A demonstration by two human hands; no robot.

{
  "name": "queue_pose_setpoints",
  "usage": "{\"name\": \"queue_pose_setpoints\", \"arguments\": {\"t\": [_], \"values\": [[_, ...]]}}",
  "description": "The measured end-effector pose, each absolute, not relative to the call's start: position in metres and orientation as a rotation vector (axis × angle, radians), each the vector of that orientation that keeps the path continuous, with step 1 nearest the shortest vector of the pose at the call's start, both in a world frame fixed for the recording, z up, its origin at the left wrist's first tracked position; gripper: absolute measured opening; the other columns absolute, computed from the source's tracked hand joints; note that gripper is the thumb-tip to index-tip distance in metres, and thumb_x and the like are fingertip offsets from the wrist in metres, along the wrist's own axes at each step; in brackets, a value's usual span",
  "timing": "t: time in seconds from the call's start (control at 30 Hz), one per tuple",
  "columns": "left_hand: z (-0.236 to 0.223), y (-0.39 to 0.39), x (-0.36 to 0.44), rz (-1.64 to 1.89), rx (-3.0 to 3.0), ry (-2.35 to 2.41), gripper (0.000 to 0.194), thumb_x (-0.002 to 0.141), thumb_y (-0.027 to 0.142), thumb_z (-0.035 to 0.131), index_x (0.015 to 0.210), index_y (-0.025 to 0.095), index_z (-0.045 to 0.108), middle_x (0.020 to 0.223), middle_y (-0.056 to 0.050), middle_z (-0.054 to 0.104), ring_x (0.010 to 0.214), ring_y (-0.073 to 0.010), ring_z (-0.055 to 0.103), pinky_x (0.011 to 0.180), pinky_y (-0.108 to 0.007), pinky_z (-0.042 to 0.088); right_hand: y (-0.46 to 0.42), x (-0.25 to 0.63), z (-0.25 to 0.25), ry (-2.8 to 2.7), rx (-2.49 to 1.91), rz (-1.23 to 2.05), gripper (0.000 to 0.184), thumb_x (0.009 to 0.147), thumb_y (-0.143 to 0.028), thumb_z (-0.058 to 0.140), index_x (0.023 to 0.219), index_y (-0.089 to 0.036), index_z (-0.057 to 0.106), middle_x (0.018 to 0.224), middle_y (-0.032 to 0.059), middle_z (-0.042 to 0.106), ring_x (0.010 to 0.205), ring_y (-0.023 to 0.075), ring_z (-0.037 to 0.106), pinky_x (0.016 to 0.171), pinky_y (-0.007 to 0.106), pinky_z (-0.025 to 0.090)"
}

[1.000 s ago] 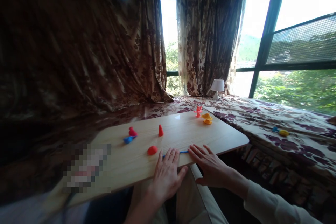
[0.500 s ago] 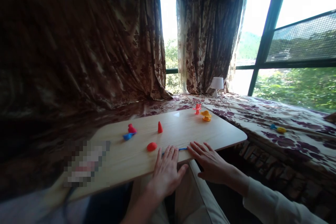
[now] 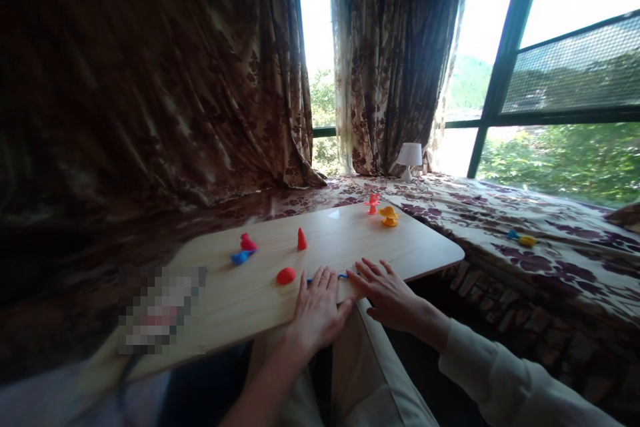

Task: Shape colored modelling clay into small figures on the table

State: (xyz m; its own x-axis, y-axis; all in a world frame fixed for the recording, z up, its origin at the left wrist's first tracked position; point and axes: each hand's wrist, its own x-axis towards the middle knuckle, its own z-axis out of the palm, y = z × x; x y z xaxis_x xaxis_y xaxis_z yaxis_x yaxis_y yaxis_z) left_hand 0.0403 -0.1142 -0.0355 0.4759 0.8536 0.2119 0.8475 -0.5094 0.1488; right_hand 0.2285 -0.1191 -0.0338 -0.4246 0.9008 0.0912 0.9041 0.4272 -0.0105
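A thin blue strand that looks like modelling clay (image 3: 343, 276) lies along the near edge of the light wooden table (image 3: 335, 237). My left hand (image 3: 320, 310) rests flat over its left part, fingers stretched out. The fingers of my right hand (image 3: 385, 287) are spread at its right end, palm down. Only short bits of the strand show, between the hands and left of my left fingers; the rest is covered. Just left of my left hand sits a red rounded lump (image 3: 287, 275), and behind it stands a red cone (image 3: 302, 239).
At the table's left are a blue piece (image 3: 243, 257) and a pinkish-red piece (image 3: 248, 241). A pink figure (image 3: 373, 203) and a yellow shape (image 3: 389, 216) stand at the far right corner. A blurred-out item (image 3: 163, 310) lies at left. A lamp (image 3: 411, 155) is on the bed beyond.
The bit of blue strand between my hands looks wavier than before. My right hand has shifted slightly left, closer to my left hand. The whole view has moved a little.
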Motion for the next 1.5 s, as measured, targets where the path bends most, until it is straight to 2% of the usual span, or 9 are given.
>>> {"name": "queue_pose_setpoints", "arguments": {"t": [0.13, 0.27, 0.47, 0.6, 0.83, 1.07, 1.23, 1.37, 1.5], "values": [[-0.031, -0.111, 0.039, 0.408, 2.68, 1.561, 0.067, 0.09, 0.054, 0.018, 0.138, 0.012, 0.038, 0.145, -0.013, 0.039, 0.136, -0.0255, 0.03, 0.112, -0.056, 0.012, -0.111, 0.223, -0.03, -2.573, -1.675, -0.072, 0.087, 0.062, -0.013, 0.062, 0.142, -0.015, 0.03, 0.147, 0.0199, 0.029, 0.136, 0.0362, 0.022, 0.106, 0.059, 0.018], [-0.034, -0.123, 0.029, 0.395, 2.691, 1.529, 0.067, 0.089, 0.058, 0.018, 0.14, 0.017, 0.034, 0.147, -0.008, 0.035, 0.137, -0.0224, 0.028, 0.114, -0.052, 0.011, -0.126, 0.227, -0.034, -2.601, -1.656, -0.031, 0.089, 0.063, -0.014, 0.062, 0.144, -0.016, 0.026, 0.15, 0.0167, 0.024, 0.138, 0.0321, 0.019, 0.108, 0.055, 0.016], [-0.032, -0.109, 0.041, 0.399, 2.651, 1.617, 0.067, 0.09, 0.053, 0.018, 0.139, 0.01, 0.036, 0.146, -0.015, 0.036, 0.137, -0.0263, 0.027, 0.113, -0.055, 0.011, -0.116, 0.224, -0.033, -2.56, -1.69, -0.025, 0.088, 0.063, -0.016, 0.062, 0.144, -0.015, 0.026, 0.149, 0.0201, 0.024, 0.137, 0.0351, 0.019, 0.107, 0.058, 0.016], [-0.027, -0.114, 0.032, 0.38, 2.681, 1.58, 0.063, 0.09, 0.055, 0.02, 0.137, 0.019, 0.042, 0.147, -0.008, 0.036, 0.138, -0.0239, 0.026, 0.113, -0.053, 0.012, -0.113, 0.223, -0.031, -2.574, -1.676, -0.04, 0.087, 0.062, -0.015, 0.063, 0.142, -0.014, 0.029, 0.148, 0.02, 0.028, 0.137, 0.0346, 0.022, 0.107, 0.057, 0.02], [-0.025, -0.125, 0.029, 0.353, 2.668, 1.601, 0.071, 0.089, 0.056, 0.021, 0.143, 0.01, 0.027, 0.151, -0.011, 0.024, 0.14, -0.0239, 0.017, 0.115, -0.051, 0.007, -0.122, 0.228, -0.034, -2.587, -1.657, -0.016, 0.091, 0.062, -0.014, 0.064, 0.144, -0.015, 0.025, 0.15, 0.0181, 0.024, 0.138, 0.0329, 0.017, 0.109, 0.055, 0.015], [-0.034, -0.123, 0.044, 0.317, 2.687, 1.532, 0.072, 0.089, 0.058, 0.017, 0.141, 0.011, 0.031, 0.149, -0.01, 0.03, 0.138, -0.025, 0.024, 0.114, -0.053, 0.012, -0.13, 0.227, -0.032, -2.59, -1.62, -0.051, 0.082, 0.065, -0.016, 0.061, 0.142, -0.014, 0.032, 0.148, 0.0188, 0.028, 0.138, 0.0331, 0.021, 0.108, 0.057, 0.017], [-0.036, -0.125, 0.042, 0.3, 2.7, 1.541, 0.073, 0.089, 0.058, 0.016, 0.142, 0.01, 0.027, 0.15, -0.01, 0.028, 0.14, -0.0239, 0.02, 0.114, -0.053, 0.009, -0.126, 0.219, -0.035, -2.617, -1.543, -0.039, 0.083, 0.068, -0.016, 0.055, 0.144, -0.01, 0.024, 0.151, 0.0146, 0.022, 0.14, 0.0271, 0.016, 0.112, 0.051, 0.011], [-0.032, -0.122, 0.042, 0.291, 2.689, 1.538, 0.073, 0.088, 0.059, 0.015, 0.141, 0.01, 0.03, 0.148, -0.012, 0.031, 0.139, -0.0243, 0.023, 0.114, -0.053, 0.011, -0.124, 0.216, -0.037, -2.612, -1.556, -0.05, 0.08, 0.068, -0.015, 0.053, 0.143, -0.007, 0.026, 0.15, 0.0178, 0.024, 0.138, 0.0301, 0.02, 0.11, 0.054, 0.016], [-0.034, -0.126, 0.039, 0.301, 2.699, 1.501, 0.074, 0.087, 0.061, 0.015, 0.142, 0.013, 0.029, 0.149, -0.008, 0.029, 0.139, -0.0216, 0.022, 0.115, -0.049, 0.011, -0.134, 0.22, -0.038, -2.631, -1.542, -0.051, 0.081, 0.069, -0.016, 0.054, 0.144, -0.011, 0.025, 0.151, 0.0149, 0.023, 0.138, 0.0283, 0.02, 0.11, 0.053, 0.018]]}}
